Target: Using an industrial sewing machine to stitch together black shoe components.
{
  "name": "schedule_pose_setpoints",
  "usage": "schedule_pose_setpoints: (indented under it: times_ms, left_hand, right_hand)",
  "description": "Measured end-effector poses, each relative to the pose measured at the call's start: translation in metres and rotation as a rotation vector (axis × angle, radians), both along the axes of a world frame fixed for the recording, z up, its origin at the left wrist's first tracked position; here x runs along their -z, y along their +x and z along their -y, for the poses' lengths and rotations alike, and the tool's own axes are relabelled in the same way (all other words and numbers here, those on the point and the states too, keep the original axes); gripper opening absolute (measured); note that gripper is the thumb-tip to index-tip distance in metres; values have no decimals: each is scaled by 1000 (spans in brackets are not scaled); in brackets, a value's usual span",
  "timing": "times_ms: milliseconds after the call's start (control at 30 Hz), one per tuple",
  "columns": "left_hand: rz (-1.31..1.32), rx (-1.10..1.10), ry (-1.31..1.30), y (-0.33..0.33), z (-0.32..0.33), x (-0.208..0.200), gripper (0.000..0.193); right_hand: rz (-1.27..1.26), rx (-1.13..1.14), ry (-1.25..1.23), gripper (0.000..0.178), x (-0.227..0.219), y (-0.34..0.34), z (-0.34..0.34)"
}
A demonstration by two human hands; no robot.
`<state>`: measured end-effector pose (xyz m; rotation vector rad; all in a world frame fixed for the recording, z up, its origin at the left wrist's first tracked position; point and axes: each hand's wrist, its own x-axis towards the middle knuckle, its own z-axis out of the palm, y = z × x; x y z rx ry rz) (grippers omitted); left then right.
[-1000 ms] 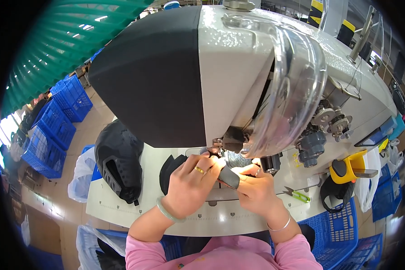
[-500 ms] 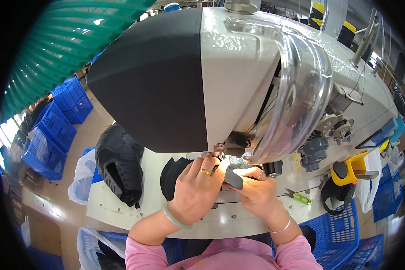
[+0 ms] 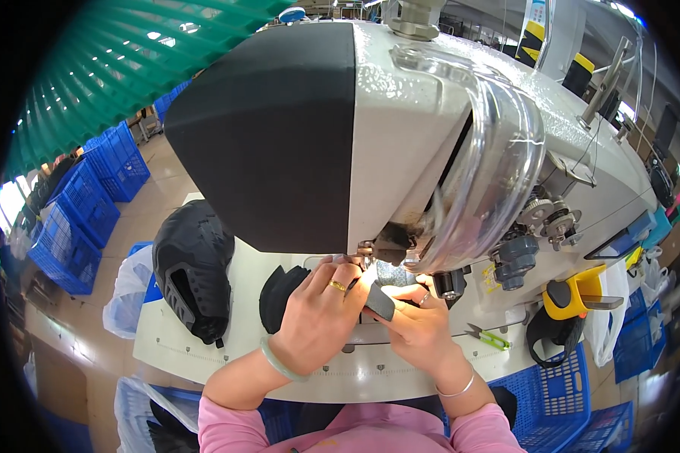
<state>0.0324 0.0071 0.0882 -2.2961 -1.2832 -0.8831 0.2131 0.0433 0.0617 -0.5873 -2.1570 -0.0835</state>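
Observation:
A sewing machine with a black end cover fills the upper middle. Under its needle area, my left hand presses bent fingers onto a small dark grey fabric piece. My right hand pinches the same piece from the right, its thumb and fingers closed. The piece's far part is hidden by my fingers and the machine head. Just left of my left hand lie stacked black fabric pieces, partly covered by it.
Black shoe uppers lie at the table's left. Green-handled thread snips rest right of my right hand, near a yellow holder. Blue crates stand on the floor at left; another blue crate is at lower right.
The whole view has shifted slightly, with machine and table appearing a little further left at the bottom. Both hands keep their hold on the fabric piece at the needle area.

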Motion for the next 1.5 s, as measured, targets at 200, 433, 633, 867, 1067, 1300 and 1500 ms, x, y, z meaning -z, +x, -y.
schedule_pose_setpoints:
  times_ms: [200, 433, 633, 867, 1067, 1300, 1500]
  left_hand:
    - [52, 61, -69, -4, 2, -6, 32]
    - [35, 102, -61, -7, 4, -5, 38]
    - [9, 69, -15, -4, 4, 0, 35]
    - [100, 45, 132, -1, -5, 4, 29]
    - [447, 59, 59, -3, -18, 8, 20]
    - [266, -17, 188, 0, -21, 7, 17]
    - [125, 77, 174, -9, -12, 8, 23]
  right_hand:
    - [10, 1, 13, 30, 5, 0, -3]
    - [-46, -48, -28, 23, 14, 4, -9]
    - [-61, -42, -42, 22, 14, 7, -11]
    - [-38, -20, -85, 21, 9, 7, -8]
    - [-86, -129, -178, 30, -10, 0, -7]
    - [-153, -270, -232, 32, -4, 4, -20]
    - [12, -236, -241, 36, -4, 18, -22]
